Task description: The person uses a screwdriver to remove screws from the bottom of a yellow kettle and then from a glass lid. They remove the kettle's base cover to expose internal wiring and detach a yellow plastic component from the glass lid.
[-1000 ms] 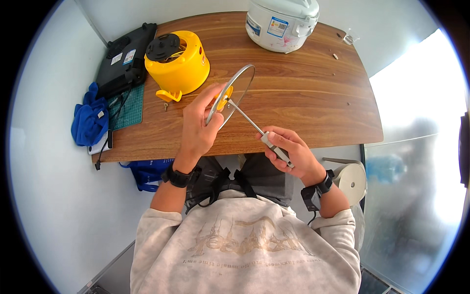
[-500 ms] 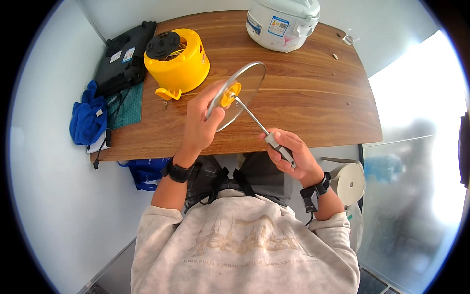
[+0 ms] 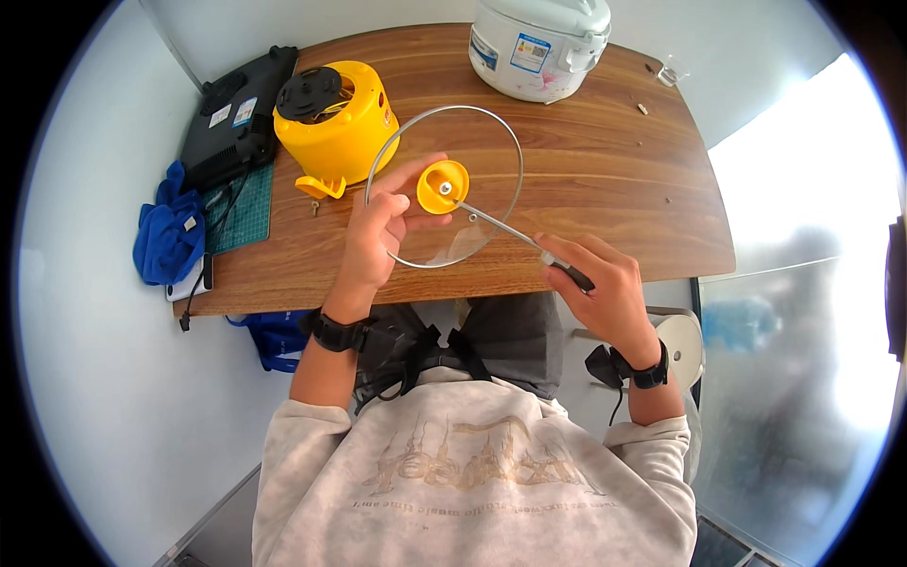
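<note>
**Glass lid and screwdriver held over a wooden table**

The left hand (image 3: 378,231) is gripping a round glass lid (image 3: 444,185) with a metal rim, fingers closed around its yellow knob (image 3: 442,186) at the centre; the lid is being held tilted above the near edge of the wooden table (image 3: 586,180). The right hand (image 3: 595,288) is closing around the dark handle of a screwdriver (image 3: 515,234), whose thin metal shaft is reaching up and left so that its tip is meeting the screw in the middle of the knob.

Behind the lid, a yellow appliance body (image 3: 335,128) with a black top part is standing on the table, a small yellow piece (image 3: 319,186) lying just beside its base. At the far edge a white rice cooker (image 3: 539,42) is showing a rectangular label, blue-bordered, on its front, and a second, smaller one on its left flank. To the left, a black flat appliance (image 3: 236,118) is carrying small white stickers on its upper face; it is resting beside a green cutting mat (image 3: 244,213). A blue cloth (image 3: 165,236) is hanging over the table's left end.
</note>
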`<state>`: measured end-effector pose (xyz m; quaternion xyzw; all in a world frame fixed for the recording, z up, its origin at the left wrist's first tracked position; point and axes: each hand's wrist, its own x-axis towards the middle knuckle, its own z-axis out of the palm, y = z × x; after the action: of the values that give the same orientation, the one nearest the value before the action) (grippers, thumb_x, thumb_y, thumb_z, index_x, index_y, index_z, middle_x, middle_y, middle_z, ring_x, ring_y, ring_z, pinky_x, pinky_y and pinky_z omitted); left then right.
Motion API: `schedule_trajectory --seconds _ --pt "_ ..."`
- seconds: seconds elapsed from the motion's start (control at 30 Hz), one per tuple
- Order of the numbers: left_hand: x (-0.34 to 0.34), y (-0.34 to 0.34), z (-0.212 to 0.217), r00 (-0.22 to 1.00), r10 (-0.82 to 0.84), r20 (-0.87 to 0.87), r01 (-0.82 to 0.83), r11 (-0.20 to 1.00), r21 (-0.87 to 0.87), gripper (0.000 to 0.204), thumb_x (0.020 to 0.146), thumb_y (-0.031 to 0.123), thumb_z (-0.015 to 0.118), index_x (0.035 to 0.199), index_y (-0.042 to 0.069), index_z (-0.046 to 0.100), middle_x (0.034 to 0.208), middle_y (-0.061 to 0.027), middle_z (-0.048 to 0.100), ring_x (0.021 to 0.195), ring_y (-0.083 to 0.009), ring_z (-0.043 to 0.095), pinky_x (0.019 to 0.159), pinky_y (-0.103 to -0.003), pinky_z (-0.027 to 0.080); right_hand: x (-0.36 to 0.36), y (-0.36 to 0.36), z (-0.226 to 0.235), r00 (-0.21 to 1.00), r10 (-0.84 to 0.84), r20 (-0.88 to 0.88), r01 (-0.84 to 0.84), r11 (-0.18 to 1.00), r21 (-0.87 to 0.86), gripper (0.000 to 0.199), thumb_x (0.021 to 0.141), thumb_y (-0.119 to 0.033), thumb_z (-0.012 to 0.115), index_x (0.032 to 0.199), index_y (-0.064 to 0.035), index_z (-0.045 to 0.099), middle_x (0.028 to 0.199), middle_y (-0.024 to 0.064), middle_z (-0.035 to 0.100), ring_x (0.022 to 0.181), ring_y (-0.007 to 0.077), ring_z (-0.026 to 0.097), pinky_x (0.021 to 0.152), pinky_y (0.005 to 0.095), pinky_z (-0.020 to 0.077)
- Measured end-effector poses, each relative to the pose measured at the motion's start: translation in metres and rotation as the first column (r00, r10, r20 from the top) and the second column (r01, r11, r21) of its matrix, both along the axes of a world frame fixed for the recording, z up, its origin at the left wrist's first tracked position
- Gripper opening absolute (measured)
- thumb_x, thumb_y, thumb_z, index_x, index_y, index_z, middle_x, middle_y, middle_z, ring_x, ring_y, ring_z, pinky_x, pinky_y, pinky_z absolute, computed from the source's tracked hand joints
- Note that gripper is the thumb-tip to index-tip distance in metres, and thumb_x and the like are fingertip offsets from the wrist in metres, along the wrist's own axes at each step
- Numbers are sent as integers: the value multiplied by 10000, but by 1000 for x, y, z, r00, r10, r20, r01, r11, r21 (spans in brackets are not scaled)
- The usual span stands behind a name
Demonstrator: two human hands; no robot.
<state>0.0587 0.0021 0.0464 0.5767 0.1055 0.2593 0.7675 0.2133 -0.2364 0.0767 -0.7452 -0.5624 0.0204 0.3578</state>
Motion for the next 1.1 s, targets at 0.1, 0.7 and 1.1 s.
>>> schedule_trajectory --seconds 0.1,0.7,1.1 --pt "-1 -2 3 1000 -13 -20 13 1000 8 732 883 413 481 1422 -83 487 1370 -207 594 1239 -288 608 967 -433 552 2 1 5 985 -6 173 4 1000 9 312 872 -151 741 1183 -165 739 774 22 588 611 197 575 536 327 474" --pt "-7 -2 6 997 -18 -77 29 990 137 713 877 378 484 1422 -82 487 1346 -230 603 1219 -293 626 972 -404 565 7 7 22 852 44 522 -58 998 10 494 749 -43 747 1222 -176 698 793 15 519 648 158 577 527 303 493" --pt "-12 -8 0 992 104 -75 -61 895 442 492 907 192 475 1307 -49 630 1094 -152 725 959 -198 695 855 -294 548 2 8 25 882 115 456 -63 990 -128 480 763 4 679 1226 -125 666 773 55 524 606 202 601 494 337 477"
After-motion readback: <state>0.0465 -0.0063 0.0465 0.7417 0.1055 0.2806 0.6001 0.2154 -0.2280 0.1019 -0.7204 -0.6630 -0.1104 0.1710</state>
